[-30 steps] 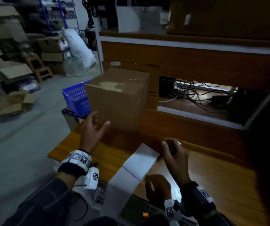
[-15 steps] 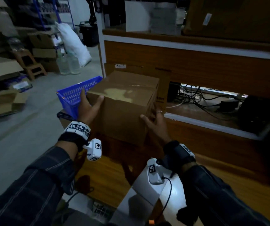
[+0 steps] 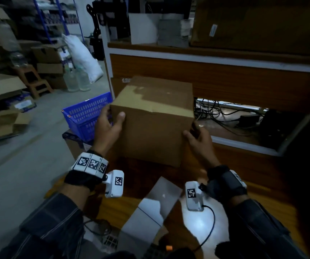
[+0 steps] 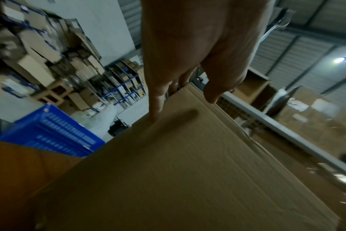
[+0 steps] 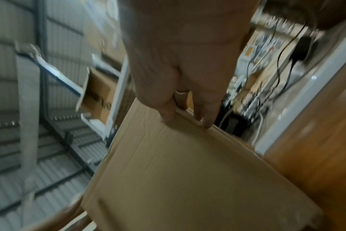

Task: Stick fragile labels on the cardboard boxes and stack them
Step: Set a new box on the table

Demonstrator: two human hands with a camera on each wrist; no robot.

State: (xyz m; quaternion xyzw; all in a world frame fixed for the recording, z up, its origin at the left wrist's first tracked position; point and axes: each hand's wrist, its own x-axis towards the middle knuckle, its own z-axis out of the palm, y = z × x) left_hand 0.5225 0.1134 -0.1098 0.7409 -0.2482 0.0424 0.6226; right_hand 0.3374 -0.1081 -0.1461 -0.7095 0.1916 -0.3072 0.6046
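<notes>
Cardboard box stands on the wooden bench against the back panel, closed, with no fragile label visible on the faces we can see. We grip it from both sides: left hand with thumb on the near face and fingers wrapped round the left edge, right hand curled round the lower right edge. We judge the step to be drawing the box toward us for labelling; the next move calls for an even pull with both hands so it does not twist. White sheets lie on the bench just in front and would obstruct the slide. Blue basket sits just left of the box, cables in the recess to the right.
</notes>
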